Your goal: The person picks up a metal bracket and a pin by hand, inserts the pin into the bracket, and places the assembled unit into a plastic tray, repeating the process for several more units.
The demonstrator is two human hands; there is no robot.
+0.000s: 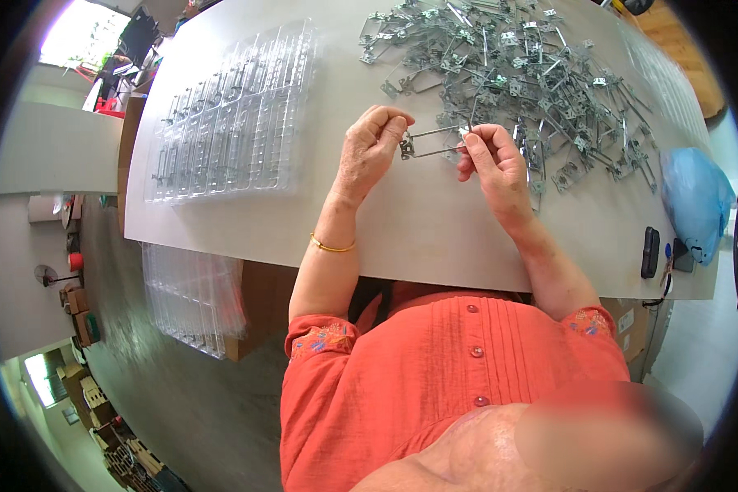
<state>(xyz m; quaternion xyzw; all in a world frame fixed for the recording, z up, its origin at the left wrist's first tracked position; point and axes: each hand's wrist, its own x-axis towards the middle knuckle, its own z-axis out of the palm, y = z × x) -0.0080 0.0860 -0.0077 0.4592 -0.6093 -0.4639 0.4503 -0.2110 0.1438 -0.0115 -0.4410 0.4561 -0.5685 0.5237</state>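
Between my hands, above the table, is a small metal bracket with two thin parallel rods (pixel 436 153). My left hand (pixel 371 148) pinches it with thumb and forefinger near the dark, notched plate at its left end. With thumb and fingers closed, my right hand (pixel 492 160) grips its other end, where part of it is hidden. Beyond my right hand spreads a large tangled heap of similar metal parts (pixel 541 74). To the left lies a clear plastic tray (pixel 297 168) with long compartments, several of them holding metal parts in rows.
A blue plastic bag (pixel 697 201) sits at the table's right end, beside a black case (pixel 650 252) and a pen (pixel 668 251). Clear sheeting (pixel 664 70) lies at the far right. More clear trays (pixel 190 295) stand below the table's left front edge, by a cardboard box (pixel 264 307).
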